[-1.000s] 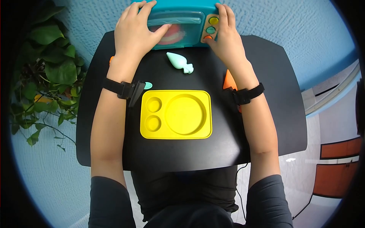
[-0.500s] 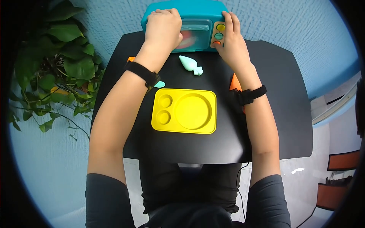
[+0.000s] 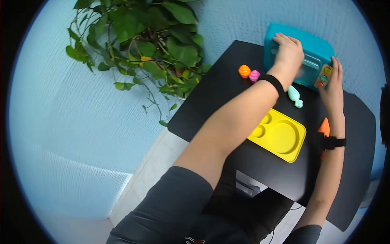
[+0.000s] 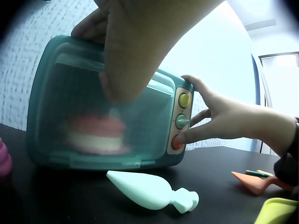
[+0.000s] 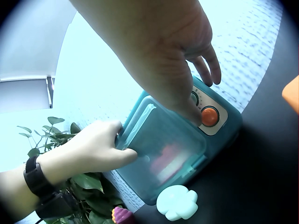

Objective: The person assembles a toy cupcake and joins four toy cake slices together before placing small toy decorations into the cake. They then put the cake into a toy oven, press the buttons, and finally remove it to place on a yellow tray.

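Observation:
A teal toy oven (image 3: 315, 40) with a clear door stands at the back of the black table. Behind the door shows a blurred pink-and-white layered cake (image 4: 96, 133). My left hand (image 3: 289, 56) grips the oven, fingers bent over its top edge and thumb on the door. At the other end, my right hand (image 3: 333, 94) lies along the oven's side with fairly straight fingers, its thumb against the orange button (image 5: 210, 116). Above that button are a green knob (image 4: 181, 121) and a yellow button (image 4: 184, 100). In front lies a mint-green piping-bag-shaped toy (image 3: 294, 96).
A yellow compartment tray (image 3: 300, 140) lies nearer the body, partly behind my left arm. An orange swirl toy (image 3: 244, 71) and a pink one (image 3: 254, 75) stand left of the oven. An orange pointed server (image 3: 324, 127) lies beside my right wrist. Leafy plants (image 3: 178, 53) border the table's left.
My left hand has gone from spread across the oven front to bent fingers at its top edge. My right hand stays at the buttons. The head view has swung left and tilted.

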`<state>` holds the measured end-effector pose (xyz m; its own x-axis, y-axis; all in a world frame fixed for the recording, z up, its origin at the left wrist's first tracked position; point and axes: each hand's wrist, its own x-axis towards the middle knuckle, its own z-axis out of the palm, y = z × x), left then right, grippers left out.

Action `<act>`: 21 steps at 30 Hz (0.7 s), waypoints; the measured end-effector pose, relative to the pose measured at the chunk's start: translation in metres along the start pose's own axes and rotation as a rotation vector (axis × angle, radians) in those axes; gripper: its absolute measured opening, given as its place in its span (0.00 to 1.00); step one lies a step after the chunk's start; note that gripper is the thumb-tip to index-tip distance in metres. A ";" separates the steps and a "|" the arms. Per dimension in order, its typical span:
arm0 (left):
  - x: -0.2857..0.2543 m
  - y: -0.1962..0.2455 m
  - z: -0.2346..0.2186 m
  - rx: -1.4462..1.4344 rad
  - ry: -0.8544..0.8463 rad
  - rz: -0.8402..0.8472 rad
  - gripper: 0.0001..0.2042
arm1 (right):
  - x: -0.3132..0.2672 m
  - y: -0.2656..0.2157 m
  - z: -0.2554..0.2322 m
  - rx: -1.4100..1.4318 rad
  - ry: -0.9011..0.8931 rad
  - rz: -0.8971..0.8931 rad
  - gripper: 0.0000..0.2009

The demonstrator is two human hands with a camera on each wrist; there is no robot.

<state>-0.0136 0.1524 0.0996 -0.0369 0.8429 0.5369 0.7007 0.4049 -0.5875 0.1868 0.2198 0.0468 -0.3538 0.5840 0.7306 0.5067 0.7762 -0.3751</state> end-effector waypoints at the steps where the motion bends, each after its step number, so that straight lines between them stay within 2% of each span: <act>1: 0.001 0.002 0.002 0.037 -0.009 -0.011 0.30 | -0.001 -0.003 -0.001 0.008 -0.008 0.019 0.51; 3: -0.001 0.001 0.000 0.006 -0.067 -0.001 0.38 | 0.000 -0.003 -0.001 0.009 -0.003 0.012 0.51; 6: -0.008 -0.006 -0.011 0.018 -0.140 0.040 0.44 | 0.001 -0.006 -0.003 -0.010 -0.005 0.018 0.50; 11: -0.013 -0.014 -0.023 -0.043 -0.154 0.026 0.43 | 0.002 -0.010 -0.008 -0.032 -0.009 0.008 0.50; 18: -0.019 -0.024 -0.034 -0.117 -0.232 0.061 0.55 | 0.000 -0.013 -0.010 -0.067 -0.021 0.020 0.51; 21: -0.023 -0.031 -0.038 -0.150 -0.230 0.071 0.56 | 0.001 -0.017 -0.008 -0.052 -0.022 0.045 0.52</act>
<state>-0.0075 0.1070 0.1280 -0.1325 0.9324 0.3361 0.8040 0.2994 -0.5137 0.1840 0.2052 0.0589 -0.3464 0.6237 0.7008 0.5625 0.7359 -0.3769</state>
